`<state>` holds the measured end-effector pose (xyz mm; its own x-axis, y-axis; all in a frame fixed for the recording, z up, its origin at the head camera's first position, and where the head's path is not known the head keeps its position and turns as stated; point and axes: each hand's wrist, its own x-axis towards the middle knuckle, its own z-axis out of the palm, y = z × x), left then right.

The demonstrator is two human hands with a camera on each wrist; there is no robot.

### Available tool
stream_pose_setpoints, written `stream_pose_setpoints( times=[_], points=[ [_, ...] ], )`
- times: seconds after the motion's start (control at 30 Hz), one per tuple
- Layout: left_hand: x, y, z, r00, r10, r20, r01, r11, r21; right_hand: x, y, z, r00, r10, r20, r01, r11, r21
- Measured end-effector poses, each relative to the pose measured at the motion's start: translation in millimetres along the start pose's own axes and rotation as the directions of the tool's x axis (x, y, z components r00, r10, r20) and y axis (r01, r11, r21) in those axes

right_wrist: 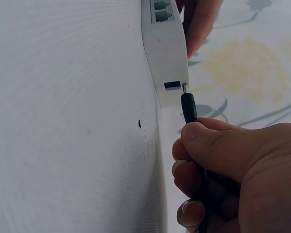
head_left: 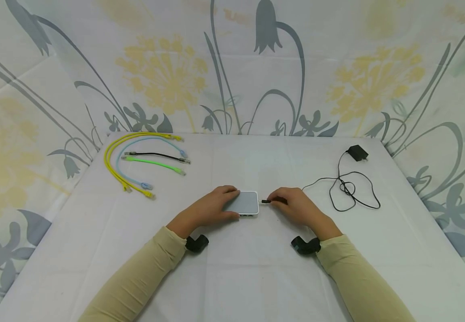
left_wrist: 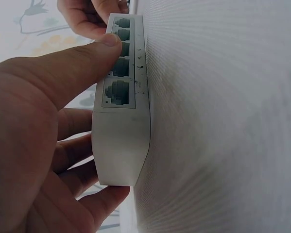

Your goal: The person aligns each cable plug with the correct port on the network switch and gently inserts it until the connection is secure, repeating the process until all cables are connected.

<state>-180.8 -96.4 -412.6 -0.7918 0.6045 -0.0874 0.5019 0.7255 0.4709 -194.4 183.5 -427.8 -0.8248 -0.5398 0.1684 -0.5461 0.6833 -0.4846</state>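
Note:
A small white network switch (head_left: 249,203) with a grey top lies on the table in the head view. My left hand (head_left: 212,208) grips its left part, the thumb (left_wrist: 94,53) over the row of ports and the other fingers along the opposite side. On the right, my right hand (head_left: 296,206) pinches a black barrel power plug (right_wrist: 188,108) between thumb and fingers. The plug's metal tip points at the switch's right end, right at its upper edge and beside the dark power socket (right_wrist: 172,85).
The plug's thin black cord (head_left: 330,179) runs right in loose loops to a black power adapter (head_left: 357,153). At the back left lie yellow network cables (head_left: 109,156), a light blue cable (head_left: 120,166), a short black cable (head_left: 155,154) and a green cable (head_left: 153,162).

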Motion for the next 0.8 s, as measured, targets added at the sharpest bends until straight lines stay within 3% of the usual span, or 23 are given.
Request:
stream_pose_setpoints(
  times=[0.8],
  points=[
    [0.9, -1.0, 1.2, 1.0, 0.003, -0.003, -0.003, 1.0, 0.0, 1.3, 1.2, 6.1, 1.0, 0.007, 0.019, -0.007, 1.0, 0.012]
  ],
)
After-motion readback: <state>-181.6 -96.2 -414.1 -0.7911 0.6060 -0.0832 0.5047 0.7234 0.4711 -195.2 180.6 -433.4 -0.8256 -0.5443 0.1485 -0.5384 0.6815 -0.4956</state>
